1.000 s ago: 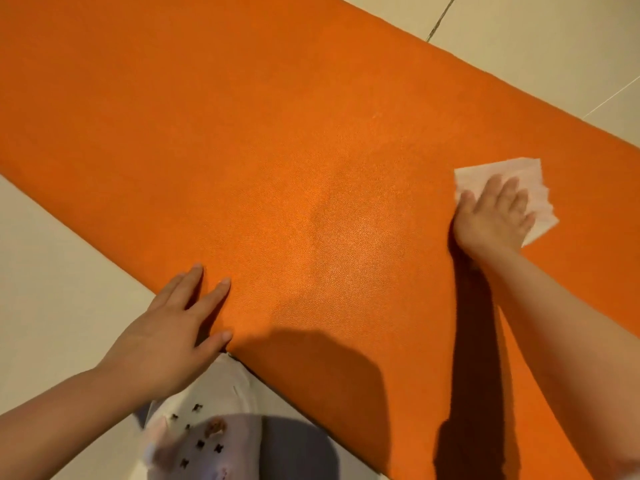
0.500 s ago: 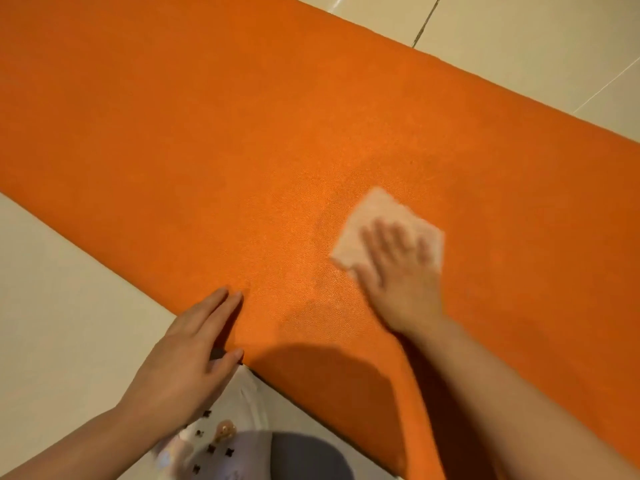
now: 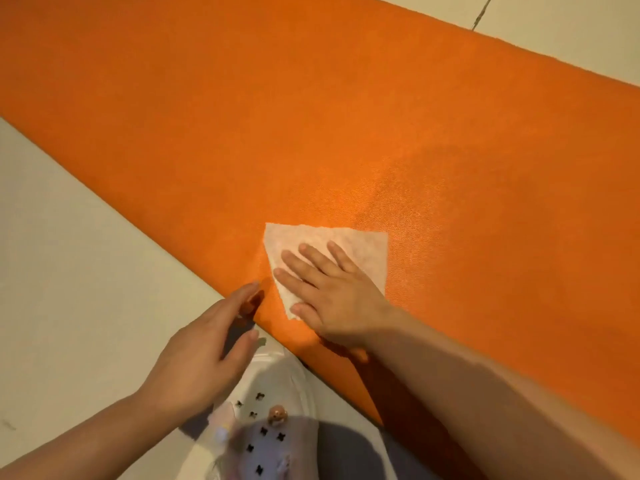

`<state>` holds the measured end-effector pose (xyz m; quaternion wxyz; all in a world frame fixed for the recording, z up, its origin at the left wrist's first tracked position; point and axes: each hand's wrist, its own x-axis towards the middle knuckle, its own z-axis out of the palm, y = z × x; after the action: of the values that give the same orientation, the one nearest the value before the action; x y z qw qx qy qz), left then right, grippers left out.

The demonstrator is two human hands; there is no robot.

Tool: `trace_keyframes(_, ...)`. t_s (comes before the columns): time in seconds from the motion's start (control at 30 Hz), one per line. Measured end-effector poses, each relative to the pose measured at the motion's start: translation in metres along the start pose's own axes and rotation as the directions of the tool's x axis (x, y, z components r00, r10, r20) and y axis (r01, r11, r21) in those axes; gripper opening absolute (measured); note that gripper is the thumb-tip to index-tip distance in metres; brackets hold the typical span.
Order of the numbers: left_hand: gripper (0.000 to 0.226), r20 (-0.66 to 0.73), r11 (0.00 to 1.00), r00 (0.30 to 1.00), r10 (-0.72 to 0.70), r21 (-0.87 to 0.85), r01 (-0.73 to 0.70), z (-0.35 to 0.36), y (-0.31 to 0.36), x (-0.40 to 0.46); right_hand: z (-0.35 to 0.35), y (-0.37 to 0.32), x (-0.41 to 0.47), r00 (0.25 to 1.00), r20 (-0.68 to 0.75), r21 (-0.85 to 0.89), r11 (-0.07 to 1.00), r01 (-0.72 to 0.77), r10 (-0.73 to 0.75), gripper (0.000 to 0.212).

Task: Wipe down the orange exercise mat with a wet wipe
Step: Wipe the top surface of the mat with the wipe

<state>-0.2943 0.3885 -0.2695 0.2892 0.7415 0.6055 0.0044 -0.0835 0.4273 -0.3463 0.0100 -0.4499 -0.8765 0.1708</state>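
The orange exercise mat lies diagonally across a pale tiled floor. A white wet wipe is spread flat on the mat near its near edge. My right hand presses on the wipe with straight, spread fingers. My left hand rests at the mat's near edge, fingertips touching the edge, fingers relaxed. A damp, shinier streak shows on the mat to the right of the wipe.
Pale floor tiles lie left of the mat and beyond its far edge. A white clog with small charms is on my foot at the bottom, just beside the mat's edge.
My right hand has slid the wipe from the mat's right side leftward and toward me, to the near edge. My left hand has stayed at the edge.
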Motion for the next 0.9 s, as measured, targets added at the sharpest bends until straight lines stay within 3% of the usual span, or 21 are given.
trace_keyframes(0.17, 0.026, -0.089, 0.998, 0.995, -0.054, -0.044, 0.050, 0.002, -0.008, 0.005, -0.019, -0.026, 0.068, 0.982, 0.187, -0.159, 0.987, 0.034, -0.003, 0.059)
trace_keyframes(0.27, 0.017, -0.108, 0.994, 0.991, -0.076, -0.081, 0.068, 0.005, -0.008, 0.008, -0.005, -0.032, 0.050, 0.977, 0.170, -0.163, 0.974, 0.159, -0.131, 0.056)
trace_keyframes(0.37, 0.021, -0.096, 0.994, 0.994, -0.048, -0.099, 0.038, 0.008, -0.001, 0.014, 0.007, -0.022, 0.001, 0.975, 0.099, -0.022, 0.979, 0.202, -0.199, 0.056)
trace_keyframes(0.53, 0.028, -0.032, 0.997, 0.997, 0.071, -0.042, -0.072, 0.017, 0.023, 0.022, 0.017, -0.003, -0.111, 1.000, 0.006, 0.031, 0.999, 0.023, -0.023, 0.051)
trace_keyframes(0.7, 0.042, 0.130, 0.954, 0.947, 0.295, 0.016, -0.299, 0.041, 0.053, 0.016, 0.018, 0.002, -0.237, 0.977, 0.100, 0.008, 0.982, -0.189, 0.187, 0.059)
trace_keyframes(0.8, 0.041, 0.198, 0.880, 0.879, 0.433, 0.118, -0.460, 0.060, 0.067, 0.007, 0.018, 0.012, -0.310, 0.877, 0.147, -0.015, 0.887, -0.461, 0.458, 0.060)
trace_keyframes(0.9, 0.047, 0.245, 0.795, 0.818, 0.521, 0.212, -0.569, 0.073, 0.073, -0.003, 0.013, 0.018, -0.362, 0.595, 0.176, 0.071, 0.593, -0.802, 0.784, 0.065)
